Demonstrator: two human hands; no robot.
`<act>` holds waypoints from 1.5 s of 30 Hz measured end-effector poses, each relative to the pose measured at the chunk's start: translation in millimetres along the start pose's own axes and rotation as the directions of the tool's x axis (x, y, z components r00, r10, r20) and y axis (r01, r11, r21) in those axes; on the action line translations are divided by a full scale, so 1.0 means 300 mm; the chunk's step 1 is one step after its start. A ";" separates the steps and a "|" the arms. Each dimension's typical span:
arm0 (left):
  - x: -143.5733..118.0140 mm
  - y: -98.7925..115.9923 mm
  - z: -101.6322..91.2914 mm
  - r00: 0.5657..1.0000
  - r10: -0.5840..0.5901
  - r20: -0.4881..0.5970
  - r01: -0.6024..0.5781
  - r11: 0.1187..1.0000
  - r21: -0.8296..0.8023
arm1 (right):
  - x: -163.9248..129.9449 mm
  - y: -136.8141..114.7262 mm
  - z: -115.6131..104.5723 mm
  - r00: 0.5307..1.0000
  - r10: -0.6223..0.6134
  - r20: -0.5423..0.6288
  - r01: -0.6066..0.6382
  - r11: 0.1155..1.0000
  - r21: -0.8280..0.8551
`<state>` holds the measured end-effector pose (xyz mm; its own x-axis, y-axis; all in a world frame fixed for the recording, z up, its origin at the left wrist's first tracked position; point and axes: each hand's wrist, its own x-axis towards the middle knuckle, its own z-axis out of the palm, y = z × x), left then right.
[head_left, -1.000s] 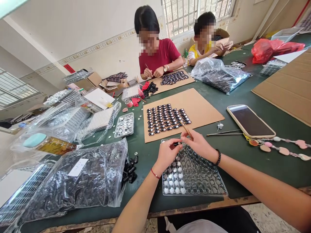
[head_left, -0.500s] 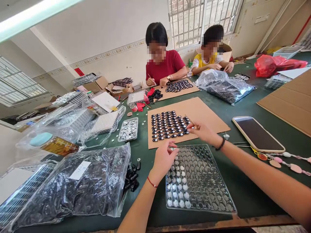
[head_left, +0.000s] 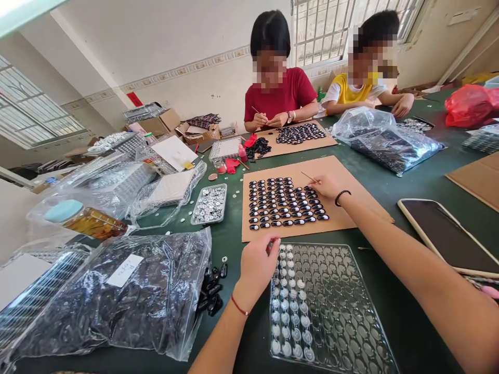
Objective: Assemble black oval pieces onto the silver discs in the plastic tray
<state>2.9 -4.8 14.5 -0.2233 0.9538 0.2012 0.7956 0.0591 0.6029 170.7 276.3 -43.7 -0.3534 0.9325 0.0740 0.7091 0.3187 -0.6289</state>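
My right hand (head_left: 329, 188) is closed on a thin wooden stick (head_left: 311, 177), over the right end of the rows of small black pieces with white oval faces (head_left: 286, 209). Its fingertips are close to a piece there; whether they touch it I cannot tell. The rows lie on a cardboard sheet (head_left: 362, 202). My left hand (head_left: 255, 267) has its fingers curled and pinched at the near-left corner of that sheet, beside the top-left corner of a clear plastic tray (head_left: 339, 291). Whatever the pinch holds is hidden. White round pieces (head_left: 290, 306) fill the tray's left columns.
A bag of black parts (head_left: 156, 296) lies at left, loose black parts (head_left: 211, 288) beside it. Behind stands a small box of round pieces (head_left: 210, 203). A phone (head_left: 444, 234) is at right. Across the table, two people work near another cardboard sheet (head_left: 273, 148) and a bag (head_left: 393, 140).
My right hand has moved farther up the rows with the stick. My left hand has curled its fingers more. The view has shifted, and the co-worker in red has brought both hands together.
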 end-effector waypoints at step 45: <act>-0.045 0.053 0.089 0.967 0.086 0.239 -0.055 0.990 -0.132 | -0.764 -0.276 -0.038 0.840 -0.543 -0.020 0.542 0.836 0.085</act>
<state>33.6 -9.0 0.8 -0.0133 0.9980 0.0620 0.7253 -0.0331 0.6876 200.0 38.1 0.1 -0.6690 0.6137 0.4192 0.3495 0.7575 -0.5514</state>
